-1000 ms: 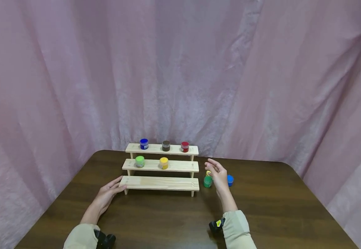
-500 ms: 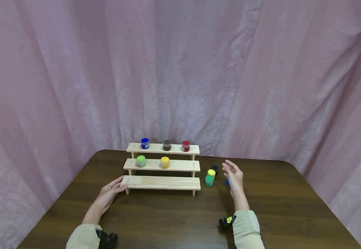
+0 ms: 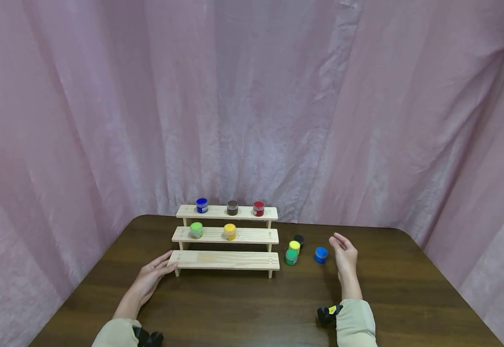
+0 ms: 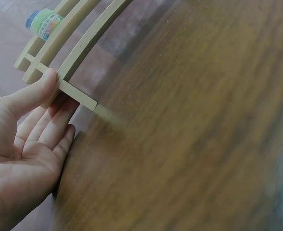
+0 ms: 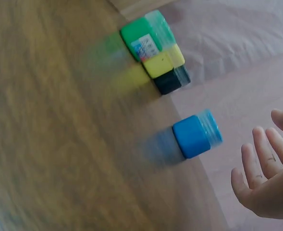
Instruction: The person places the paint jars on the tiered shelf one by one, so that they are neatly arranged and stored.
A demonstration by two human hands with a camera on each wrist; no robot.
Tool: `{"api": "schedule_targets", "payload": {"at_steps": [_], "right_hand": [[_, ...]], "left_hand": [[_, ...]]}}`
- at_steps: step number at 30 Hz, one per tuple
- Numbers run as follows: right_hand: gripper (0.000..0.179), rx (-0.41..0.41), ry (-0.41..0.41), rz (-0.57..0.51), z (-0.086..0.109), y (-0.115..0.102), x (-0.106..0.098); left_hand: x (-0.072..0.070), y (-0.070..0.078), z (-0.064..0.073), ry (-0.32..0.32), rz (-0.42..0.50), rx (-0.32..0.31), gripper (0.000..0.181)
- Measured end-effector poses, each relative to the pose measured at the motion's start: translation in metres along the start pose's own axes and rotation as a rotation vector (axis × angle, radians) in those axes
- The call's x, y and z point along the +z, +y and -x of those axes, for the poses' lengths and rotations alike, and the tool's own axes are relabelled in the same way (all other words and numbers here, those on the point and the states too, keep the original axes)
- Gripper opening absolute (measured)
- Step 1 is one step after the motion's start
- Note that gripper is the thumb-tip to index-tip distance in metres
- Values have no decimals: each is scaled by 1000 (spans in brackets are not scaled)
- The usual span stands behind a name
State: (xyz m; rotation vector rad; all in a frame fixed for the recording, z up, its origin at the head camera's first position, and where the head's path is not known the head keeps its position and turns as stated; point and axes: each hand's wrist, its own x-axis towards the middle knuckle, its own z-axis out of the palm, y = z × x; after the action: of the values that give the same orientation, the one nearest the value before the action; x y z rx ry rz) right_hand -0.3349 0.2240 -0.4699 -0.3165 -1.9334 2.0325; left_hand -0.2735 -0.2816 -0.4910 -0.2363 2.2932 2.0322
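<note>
A three-tier wooden display rack (image 3: pixel 223 260) stands on the table. My left hand (image 3: pixel 149 279) holds its lowest tier at the left end, with the thumb (image 4: pixel 47 84) on the near side and the fingers behind. My right hand (image 3: pixel 346 258) hovers with loosely bent fingers and holds nothing. Just left of it a blue paint jar (image 3: pixel 320 255) stands apart. Between that jar and the rack, a green jar (image 3: pixel 291 257), a yellow jar (image 3: pixel 294 246) and a black jar (image 3: pixel 299 240) stand close together, as the right wrist view also shows.
On the top tier are a dark blue jar (image 3: pixel 201 205), a brown jar (image 3: pixel 232 207) and a red jar (image 3: pixel 258 208). A light green jar (image 3: pixel 196 230) and an orange-yellow jar (image 3: pixel 229 232) stand on the middle tier. A pink curtain (image 3: pixel 252 106) hangs behind the table (image 3: pixel 234 308).
My right hand has moved right, from over the green and yellow jars to beyond the blue jar, uncovering the jars. My left hand stays on the rack.
</note>
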Motion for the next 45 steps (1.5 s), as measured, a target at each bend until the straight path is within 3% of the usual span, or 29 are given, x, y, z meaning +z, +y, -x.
{"api": "schedule_targets", "payload": {"at_steps": [7,16,28,45], "right_hand": [[50,33,-12,73,-1,9,-4],[58,100,-128,175,-7,11,-11],[61,145,-295,258,-7,16,-6],[64,140,-367,350,-5,19,-11]], "left_hand": [[1,-3,0,16,-25,-16,75],[3,-5,-3,13,0,-1,74],[0,-6,-1,14,19,-14,76],[-1,-1,-1,4,-3,-9,75]]}}
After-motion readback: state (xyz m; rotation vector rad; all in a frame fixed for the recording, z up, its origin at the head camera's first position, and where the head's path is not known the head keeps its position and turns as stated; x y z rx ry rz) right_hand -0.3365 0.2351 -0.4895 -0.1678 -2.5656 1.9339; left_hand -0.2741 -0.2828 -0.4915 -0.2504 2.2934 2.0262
